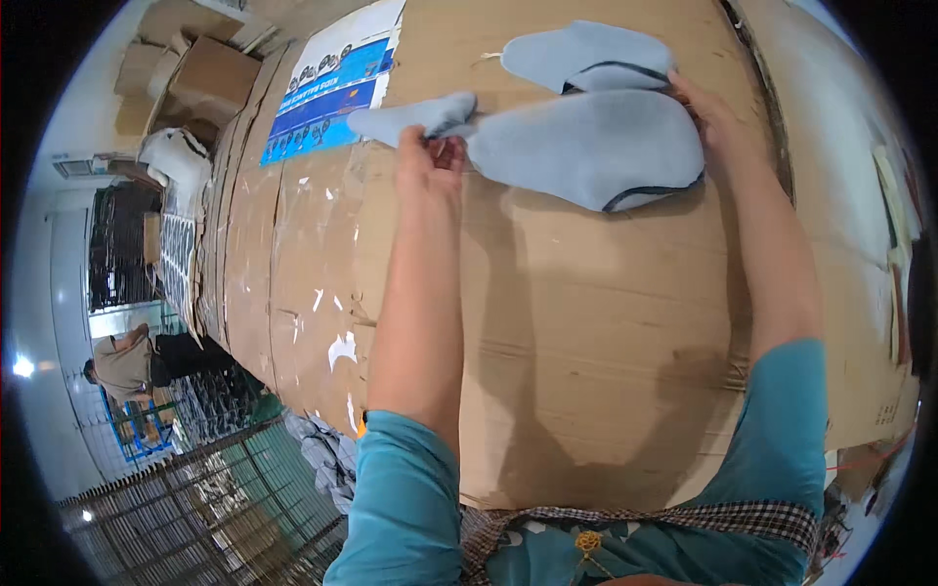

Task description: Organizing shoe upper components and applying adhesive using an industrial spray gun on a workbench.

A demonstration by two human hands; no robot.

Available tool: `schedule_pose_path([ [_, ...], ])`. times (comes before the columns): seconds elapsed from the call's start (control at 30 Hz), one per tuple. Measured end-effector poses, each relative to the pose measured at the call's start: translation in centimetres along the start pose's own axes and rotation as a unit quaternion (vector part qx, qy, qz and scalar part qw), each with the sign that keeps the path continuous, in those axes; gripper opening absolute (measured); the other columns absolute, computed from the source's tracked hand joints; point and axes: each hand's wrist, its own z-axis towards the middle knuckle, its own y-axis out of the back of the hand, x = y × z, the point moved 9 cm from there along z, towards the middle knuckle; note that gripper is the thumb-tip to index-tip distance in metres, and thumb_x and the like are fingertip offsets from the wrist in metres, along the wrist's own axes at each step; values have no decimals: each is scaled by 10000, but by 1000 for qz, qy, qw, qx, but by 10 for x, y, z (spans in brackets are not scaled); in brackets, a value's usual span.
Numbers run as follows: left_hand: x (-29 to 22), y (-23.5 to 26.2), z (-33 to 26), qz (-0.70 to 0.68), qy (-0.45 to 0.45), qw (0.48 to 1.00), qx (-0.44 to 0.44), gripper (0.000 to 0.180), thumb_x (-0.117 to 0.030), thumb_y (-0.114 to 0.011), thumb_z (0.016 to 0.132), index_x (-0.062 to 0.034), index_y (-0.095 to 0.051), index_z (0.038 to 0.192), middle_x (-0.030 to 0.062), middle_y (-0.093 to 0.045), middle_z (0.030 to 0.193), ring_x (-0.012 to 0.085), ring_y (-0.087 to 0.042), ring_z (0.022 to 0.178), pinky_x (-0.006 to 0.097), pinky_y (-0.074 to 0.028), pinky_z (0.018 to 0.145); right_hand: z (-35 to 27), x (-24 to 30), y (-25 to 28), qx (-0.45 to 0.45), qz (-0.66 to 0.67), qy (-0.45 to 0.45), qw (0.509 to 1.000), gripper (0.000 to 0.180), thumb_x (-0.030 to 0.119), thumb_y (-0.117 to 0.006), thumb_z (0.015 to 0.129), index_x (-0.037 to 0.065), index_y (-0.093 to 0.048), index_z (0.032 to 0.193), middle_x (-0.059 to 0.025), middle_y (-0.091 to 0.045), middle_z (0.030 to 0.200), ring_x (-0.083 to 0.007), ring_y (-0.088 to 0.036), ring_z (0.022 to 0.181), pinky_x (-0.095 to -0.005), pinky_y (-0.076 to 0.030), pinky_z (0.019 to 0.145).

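Three light grey-blue low-cut socks with dark edging lie at the far part of the cardboard-covered table. The largest-looking sock (586, 142) is in the middle, its dark-trimmed opening toward me. Its right end is at the fingers of my right hand (708, 112), which are partly hidden by it and curl round it. My left hand (435, 156) is closed on a narrow, folded-looking sock (391, 119), beside the middle sock's left end. Above the middle one, farther off, a third sock (572, 59) lies flat with a loose thread at its left tip.
Brown cardboard (606, 313) covers the table, with torn white patches (342, 349) and a blue-and-white printed panel (332, 78). Cardboard boxes (207, 83) stand at the far left. A wire rack (225, 488) is at lower left, and another person (124, 363) works beyond it.
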Motion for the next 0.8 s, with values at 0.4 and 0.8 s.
schedule_pose_path([
  [0.4, -118, 118, -79, -160, -141, 977, 21, 244, -208, -511, 810, 21, -497, 894, 139, -532, 850, 244, -527, 752, 346, -481, 637, 2, -6, -57, -60, -149, 118, 980, 266, 213, -563, 768, 13, -576, 944, -84, -590, 874, -184, -550, 745, -340, -458, 635],
  [0.8, -194, 380, -206, -150, -237, 943, -179, 156, -154, -566, 782, -60, -476, 695, 9, -463, 559, 157, -480, 564, 318, -460, 588, -34, -36, -51, -15, -140, 12, 990, 495, 406, -641, 694, -15, -591, 949, -114, -590, 937, -198, -543, 858, -297, -415, 757],
])
